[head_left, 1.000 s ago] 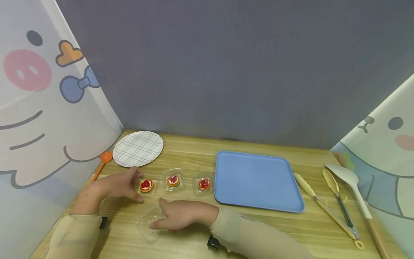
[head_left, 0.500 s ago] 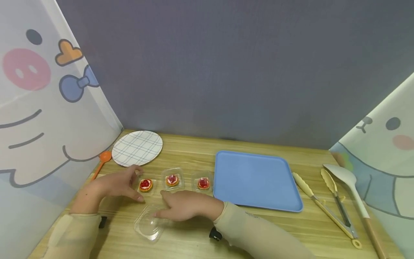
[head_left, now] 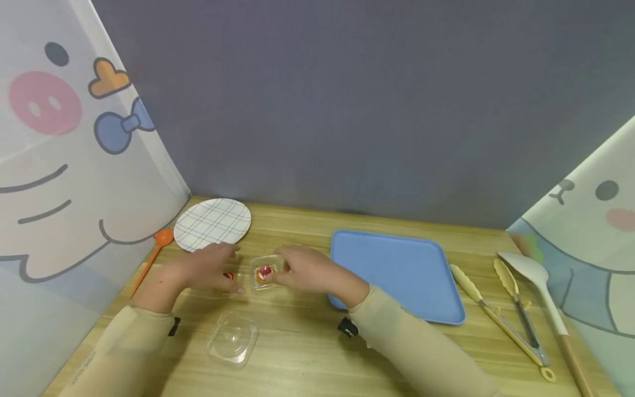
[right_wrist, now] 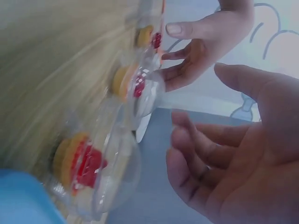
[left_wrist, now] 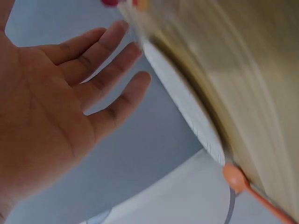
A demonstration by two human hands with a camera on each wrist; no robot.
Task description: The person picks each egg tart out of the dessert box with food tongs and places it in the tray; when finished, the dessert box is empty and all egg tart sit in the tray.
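In the head view, my left hand (head_left: 205,270) hovers beside the leftmost red-topped tart (head_left: 229,276), partly hiding it. In the left wrist view its fingers extend loosely, holding nothing. My right hand (head_left: 315,270) is at the right side of the middle tart (head_left: 264,273), which sits in a clear plastic box. The right wrist view shows the right fingers spread and slightly bent, with nothing between them and apart from the boxes. There, a third tart (right_wrist: 79,163) appears under a clear domed lid (right_wrist: 124,172); the right hand hides it in the head view. A loose clear lid (head_left: 233,337) lies in front.
A blue tray (head_left: 392,275) lies right of the tarts. Yellow-tipped tongs (head_left: 501,320) and a white spatula (head_left: 543,275) with a wooden handle are at far right. A checked oval plate (head_left: 213,223) and an orange spoon (head_left: 163,237) sit at back left.
My right hand has left the loose lid on the table and moved up and right to the middle tart. The left hand has shifted slightly right, over the leftmost tart.
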